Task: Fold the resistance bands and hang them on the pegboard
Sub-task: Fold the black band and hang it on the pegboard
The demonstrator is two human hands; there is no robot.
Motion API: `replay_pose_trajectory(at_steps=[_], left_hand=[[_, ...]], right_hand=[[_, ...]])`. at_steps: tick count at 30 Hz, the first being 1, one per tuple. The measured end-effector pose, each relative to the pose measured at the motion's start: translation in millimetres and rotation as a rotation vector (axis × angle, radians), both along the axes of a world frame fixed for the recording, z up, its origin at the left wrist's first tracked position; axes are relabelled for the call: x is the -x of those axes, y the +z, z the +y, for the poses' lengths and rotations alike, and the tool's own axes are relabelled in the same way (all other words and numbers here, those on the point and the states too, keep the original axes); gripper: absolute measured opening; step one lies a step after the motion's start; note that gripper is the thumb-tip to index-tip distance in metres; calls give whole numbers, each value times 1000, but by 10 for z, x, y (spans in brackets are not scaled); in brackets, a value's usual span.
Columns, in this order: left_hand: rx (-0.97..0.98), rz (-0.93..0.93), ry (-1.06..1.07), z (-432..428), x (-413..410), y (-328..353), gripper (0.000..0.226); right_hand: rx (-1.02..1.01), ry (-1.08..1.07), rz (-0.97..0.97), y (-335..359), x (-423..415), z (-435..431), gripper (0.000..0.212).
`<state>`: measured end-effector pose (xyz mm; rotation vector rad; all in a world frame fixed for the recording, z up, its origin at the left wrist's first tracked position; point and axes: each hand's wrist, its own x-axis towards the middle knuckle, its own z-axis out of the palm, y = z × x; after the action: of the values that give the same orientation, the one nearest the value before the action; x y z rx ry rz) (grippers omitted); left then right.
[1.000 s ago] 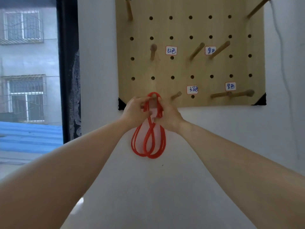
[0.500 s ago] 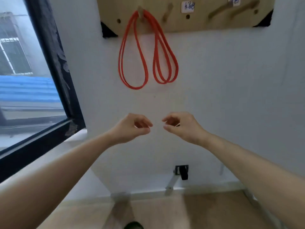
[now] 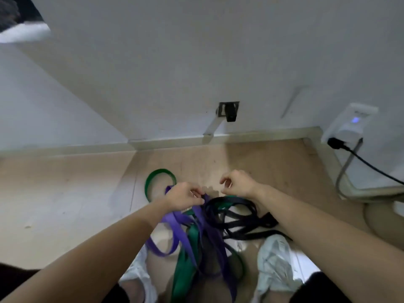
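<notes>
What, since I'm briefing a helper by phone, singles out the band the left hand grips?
On the wooden floor by the white wall, a tangle lies between two white shoes. The left hand grips the purple band; its neighbours are a green band and a black band.

White wall (image 3: 196, 51) meets pale wood floor (image 3: 65, 193) at baseboard (image 3: 170, 142).
</notes>
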<state>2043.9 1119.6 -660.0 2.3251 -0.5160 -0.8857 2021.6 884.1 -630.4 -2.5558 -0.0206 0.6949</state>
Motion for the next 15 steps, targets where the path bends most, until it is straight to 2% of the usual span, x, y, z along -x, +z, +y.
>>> replay_pose_trajectory(at_steps=[4,8,10,12,15], left_hand=[[-149,-27,-169,26,257,-549,54],[-269,-68,-310,-82,430,-820,70],[-379,-109,-348,-156,456,-875,67],[-418,-137,-288,-194,435,-896,60],[-283,-90,-156,-194,382,-858,36]], right_hand=[[179,85,95,-560,231,-190,52],[226,47,135,-801,335,-394,50],[241,0,140,-854,336,-463,47],[237,-25,172,-902,322,-515,47],[143,-82,242,-953,310,-512,48]])
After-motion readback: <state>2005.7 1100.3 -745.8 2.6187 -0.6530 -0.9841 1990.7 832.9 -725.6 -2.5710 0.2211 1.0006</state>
